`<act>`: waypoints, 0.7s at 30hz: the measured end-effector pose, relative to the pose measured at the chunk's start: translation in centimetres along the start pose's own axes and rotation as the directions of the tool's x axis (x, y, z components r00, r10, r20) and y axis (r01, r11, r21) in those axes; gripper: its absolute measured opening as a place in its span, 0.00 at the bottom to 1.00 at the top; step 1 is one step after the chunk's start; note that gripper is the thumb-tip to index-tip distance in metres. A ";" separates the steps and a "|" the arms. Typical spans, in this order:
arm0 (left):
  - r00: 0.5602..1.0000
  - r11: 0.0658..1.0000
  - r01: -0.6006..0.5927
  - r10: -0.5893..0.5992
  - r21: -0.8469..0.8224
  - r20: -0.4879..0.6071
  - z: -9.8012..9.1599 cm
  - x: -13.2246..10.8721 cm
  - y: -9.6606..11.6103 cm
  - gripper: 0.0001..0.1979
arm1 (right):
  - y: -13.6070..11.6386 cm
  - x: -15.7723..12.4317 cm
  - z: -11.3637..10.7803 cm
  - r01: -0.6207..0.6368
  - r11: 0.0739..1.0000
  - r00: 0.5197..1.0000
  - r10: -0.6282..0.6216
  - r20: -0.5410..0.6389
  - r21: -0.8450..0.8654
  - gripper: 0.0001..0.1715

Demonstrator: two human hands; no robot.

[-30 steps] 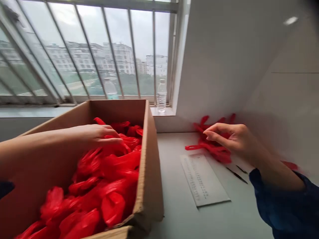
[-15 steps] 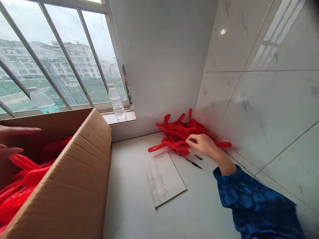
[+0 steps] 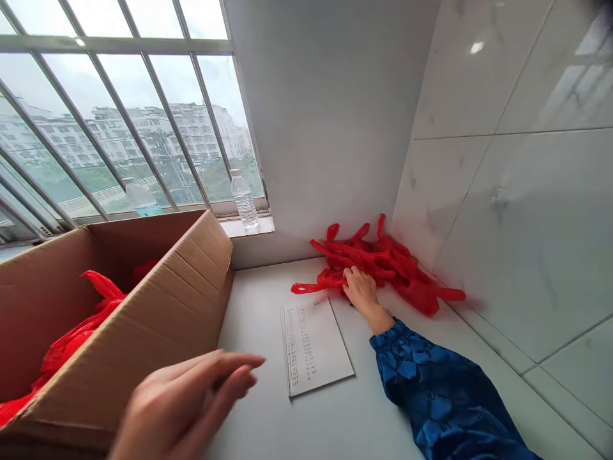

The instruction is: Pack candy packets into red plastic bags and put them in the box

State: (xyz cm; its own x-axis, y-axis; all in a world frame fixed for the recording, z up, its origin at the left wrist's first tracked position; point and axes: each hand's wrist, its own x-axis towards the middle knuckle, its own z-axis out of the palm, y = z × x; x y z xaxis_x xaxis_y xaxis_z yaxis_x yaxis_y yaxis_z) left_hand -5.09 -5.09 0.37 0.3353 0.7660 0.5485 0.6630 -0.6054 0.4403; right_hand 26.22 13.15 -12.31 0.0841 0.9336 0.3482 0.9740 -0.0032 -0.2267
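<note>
My right hand (image 3: 360,289) rests palm down on the near edge of a pile of red plastic bags (image 3: 383,265) in the corner of the white counter, its fingers pressed into the bags; what they grip is hidden. My left hand (image 3: 191,399) hovers over the counter beside the cardboard box (image 3: 158,319), fingers stretched out and holding nothing. Inside the box lie more red bags (image 3: 76,332).
A printed sheet of paper (image 3: 313,345) lies flat between my hands. A water bottle (image 3: 244,199) stands on the window sill behind the box. Tiled wall (image 3: 517,191) closes off the right side; barred window at left.
My left hand has come out of the box and now hovers over the counter. My right hand has shifted to the pile's left edge. The view has swung right.
</note>
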 end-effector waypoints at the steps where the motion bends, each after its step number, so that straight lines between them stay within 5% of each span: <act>1: 0.998 0.999 -0.008 0.011 -0.039 0.055 1.2 1.2 -0.2 0.10 | 0.2 -0.1 -0.4 -0.004 1.000 1.000 0.004 -0.010 0.012 0.06; 5: 0.980 0.973 0.139 -0.110 -0.184 0.163 6.1 6.0 -1.7 0.13 | 0.7 -0.8 -3.1 0.028 0.995 0.998 -0.022 -0.062 0.100 0.06; 9: 0.991 0.976 0.133 -0.135 -0.172 0.001 9.1 8.5 -3.7 0.13 | -0.6 -1.7 -5.7 0.128 0.968 0.990 -0.111 -0.088 0.218 0.06; 12: 0.995 0.996 0.078 -0.081 -0.046 -0.064 10.3 8.9 -5.0 0.11 | -2.2 -2.6 -6.6 0.213 0.920 0.977 -0.195 -0.086 0.330 0.06; 16: 0.998 0.986 -0.033 0.024 0.161 0.053 11.1 8.5 -6.4 0.10 | -4.2 -3.6 -6.6 0.279 0.825 0.959 -0.267 -0.096 0.491 0.06; 21: 0.993 0.973 -0.001 -0.025 0.229 0.112 11.1 8.3 -7.2 0.06 | -5.0 -3.9 -5.9 0.304 0.781 0.946 -0.314 -0.076 0.545 0.06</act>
State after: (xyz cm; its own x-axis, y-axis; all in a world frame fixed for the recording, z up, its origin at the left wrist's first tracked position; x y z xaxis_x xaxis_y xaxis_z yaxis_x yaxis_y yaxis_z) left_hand 0.27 8.02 -6.15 0.3915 0.8005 0.4539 0.7982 -0.5408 0.2653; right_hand 22.28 7.40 -7.18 -0.2103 0.8571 0.4703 0.6718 0.4762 -0.5674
